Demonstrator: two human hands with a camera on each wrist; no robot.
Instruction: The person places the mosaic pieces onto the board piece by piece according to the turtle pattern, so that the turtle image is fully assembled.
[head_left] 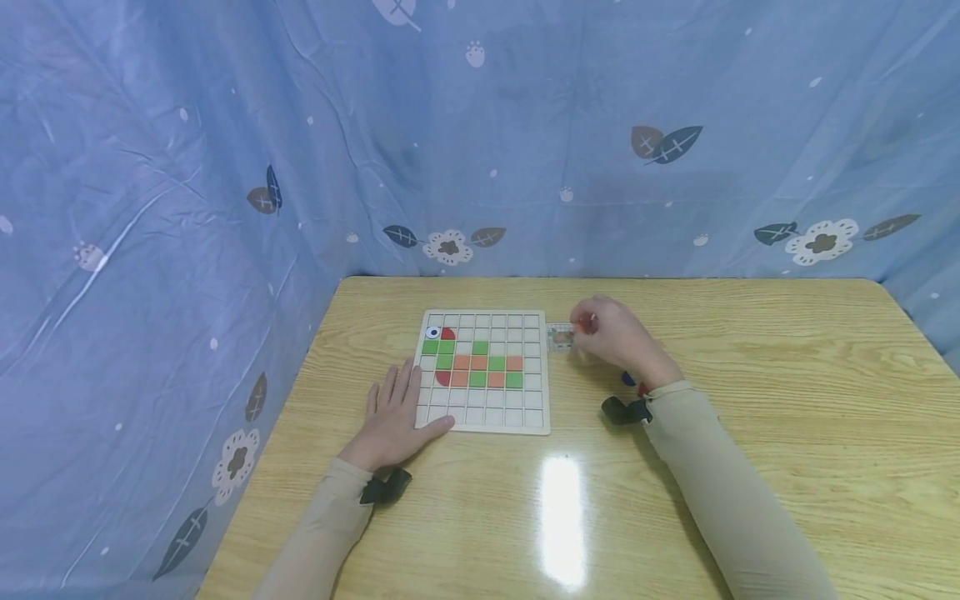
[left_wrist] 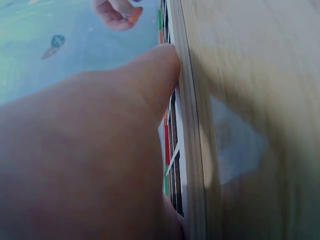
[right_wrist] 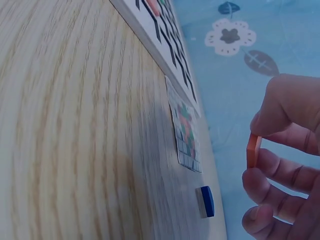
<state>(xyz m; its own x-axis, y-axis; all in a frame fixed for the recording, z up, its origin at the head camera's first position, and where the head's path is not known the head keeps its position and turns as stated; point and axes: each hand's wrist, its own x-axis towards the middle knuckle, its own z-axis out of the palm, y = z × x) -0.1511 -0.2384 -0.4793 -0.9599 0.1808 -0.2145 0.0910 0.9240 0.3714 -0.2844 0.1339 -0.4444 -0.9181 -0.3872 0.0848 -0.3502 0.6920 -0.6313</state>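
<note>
My right hand [head_left: 617,335] is raised just right of a small pattern card [head_left: 557,337]. In the right wrist view, thumb and fingertips pinch an orange tile [right_wrist: 253,151] above the table. My left hand [head_left: 392,421] lies with straight fingers along the left side of a white grid board [head_left: 486,417], its thumb at the near edge. Green, orange and red tiles make a figure on the board, with an eye tile [head_left: 432,332] at its upper left. The left wrist view shows the left thumb [left_wrist: 160,67] touching the board's rim.
A blue piece [head_left: 628,378] and a red piece [head_left: 642,389] lie near my right wrist, partly hidden by it. Another view shows a blue-topped piece [right_wrist: 207,201] beyond the card. Behind the wooden table [head_left: 787,350] hangs a blue patterned curtain [head_left: 540,150].
</note>
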